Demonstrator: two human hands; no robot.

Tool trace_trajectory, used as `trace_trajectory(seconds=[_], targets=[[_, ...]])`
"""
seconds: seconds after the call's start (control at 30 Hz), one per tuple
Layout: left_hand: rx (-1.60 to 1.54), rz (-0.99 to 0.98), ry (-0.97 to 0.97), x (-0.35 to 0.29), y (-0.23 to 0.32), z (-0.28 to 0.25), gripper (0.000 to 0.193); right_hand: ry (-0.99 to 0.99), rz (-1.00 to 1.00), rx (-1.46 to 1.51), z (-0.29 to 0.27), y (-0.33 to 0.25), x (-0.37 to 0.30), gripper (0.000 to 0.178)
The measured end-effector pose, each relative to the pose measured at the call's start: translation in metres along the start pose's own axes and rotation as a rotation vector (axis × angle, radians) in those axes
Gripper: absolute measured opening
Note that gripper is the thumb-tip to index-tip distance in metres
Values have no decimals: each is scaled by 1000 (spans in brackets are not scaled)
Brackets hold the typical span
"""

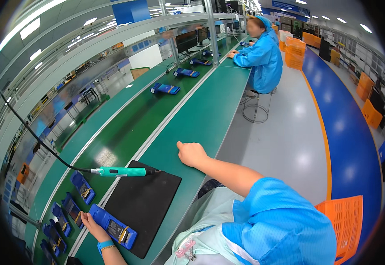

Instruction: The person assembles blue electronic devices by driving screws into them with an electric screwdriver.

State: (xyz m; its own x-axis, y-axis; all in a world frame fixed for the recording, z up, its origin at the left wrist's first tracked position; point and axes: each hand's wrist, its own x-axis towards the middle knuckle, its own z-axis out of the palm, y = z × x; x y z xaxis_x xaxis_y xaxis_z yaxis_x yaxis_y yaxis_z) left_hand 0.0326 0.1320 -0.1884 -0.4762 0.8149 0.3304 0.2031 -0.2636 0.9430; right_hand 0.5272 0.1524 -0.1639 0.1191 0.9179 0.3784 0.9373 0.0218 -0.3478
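A blue plastic case with a dark inset and a yellow band lies at the near left, partly on a black mat. At its left edge is my left hand, with a blue wrist strap; the fingers are bent at the case's side and partly hidden. My right hand rests on the green bench beyond the mat, curled closed with nothing visible in it. Between the hands, a teal electric screwdriver hangs on a black cable, its bit pointing right over the mat's far end.
Several similar blue cases stand left on the green conveyor; others lie farther up it. A metal rail separates conveyor and bench. A person in blue sits at the far bench. An orange crate stands at right.
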Motion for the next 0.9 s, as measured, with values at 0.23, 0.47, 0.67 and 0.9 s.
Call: trace_trajectory(seconds=[0.23, 0.47, 0.67, 0.9], targets=[[204, 204, 221, -12, 11, -30, 46, 14, -64, 44, 10, -7, 1, 16], [329, 552, -8, -132, 123, 23, 39, 149, 48, 237, -10, 36, -10, 16], [263, -35, -956, -242, 147, -9, 21, 83, 23, 399, -4, 32, 0, 11], [327, -143, -1164, -277, 108, -30, 27, 43, 32, 346, -7, 35, -3, 11]])
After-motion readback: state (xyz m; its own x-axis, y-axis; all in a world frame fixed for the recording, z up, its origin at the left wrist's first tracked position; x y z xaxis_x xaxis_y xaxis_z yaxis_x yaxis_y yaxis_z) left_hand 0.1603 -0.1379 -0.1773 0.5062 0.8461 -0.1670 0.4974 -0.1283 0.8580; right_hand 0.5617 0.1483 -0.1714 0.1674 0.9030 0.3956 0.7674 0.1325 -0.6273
